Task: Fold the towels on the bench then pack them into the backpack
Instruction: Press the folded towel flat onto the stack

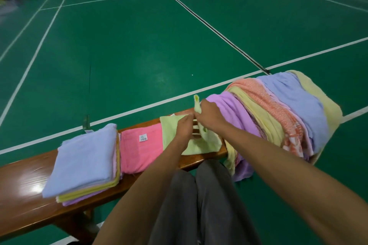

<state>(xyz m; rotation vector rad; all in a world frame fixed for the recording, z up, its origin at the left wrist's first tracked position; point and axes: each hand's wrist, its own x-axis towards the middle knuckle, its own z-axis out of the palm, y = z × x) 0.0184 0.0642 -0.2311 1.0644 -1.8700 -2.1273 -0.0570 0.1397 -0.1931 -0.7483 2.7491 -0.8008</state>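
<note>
Green court floor (139, 45) all around, wooden bench (23, 185) up front. Both hands pinch the light green towel (171, 125): right hand (209, 115) lifting a corner, left hand (185, 127) beside it. Folded stack (83, 161) and pink towel (139, 151) sit left, unfolded pile (278, 109) right.

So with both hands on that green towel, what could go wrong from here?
The green towel reaches the bench's near edge, so a tug from the right hand or left hand could slide it off. The unfolded pile already hangs over the end and may slip. The folded stack overhangs the front edge.
</note>
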